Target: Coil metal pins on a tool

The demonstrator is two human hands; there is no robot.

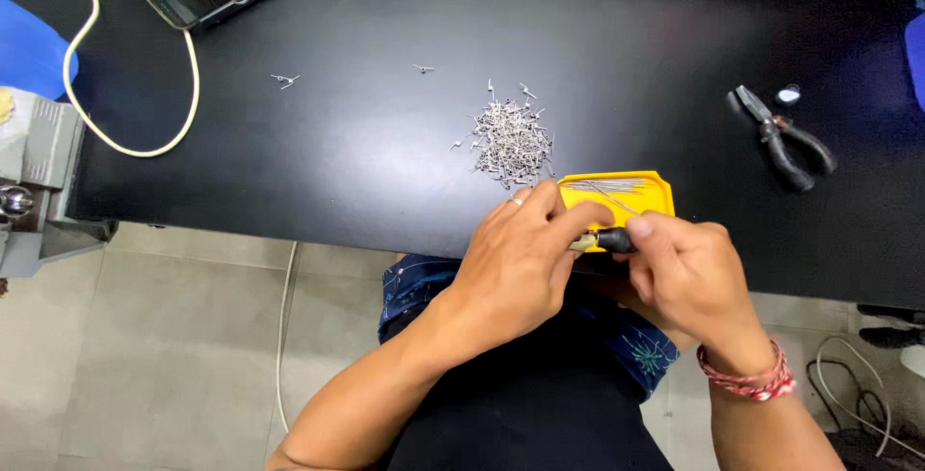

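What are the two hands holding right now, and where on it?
Both hold one small black-handled tool with a brass tip: the right hand pinches its black end, the left hand fingers its brass tip.

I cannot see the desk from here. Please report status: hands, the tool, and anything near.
Left hand and right hand both pinch small black tool. Over yellow tray edge. Pile of metal pins just behind; pliers far right.

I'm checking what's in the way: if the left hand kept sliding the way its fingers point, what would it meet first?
The left hand points up and right, so it would probably meet the yellow tray of thin pins first, just beyond its fingertips; depth is hard to judge.
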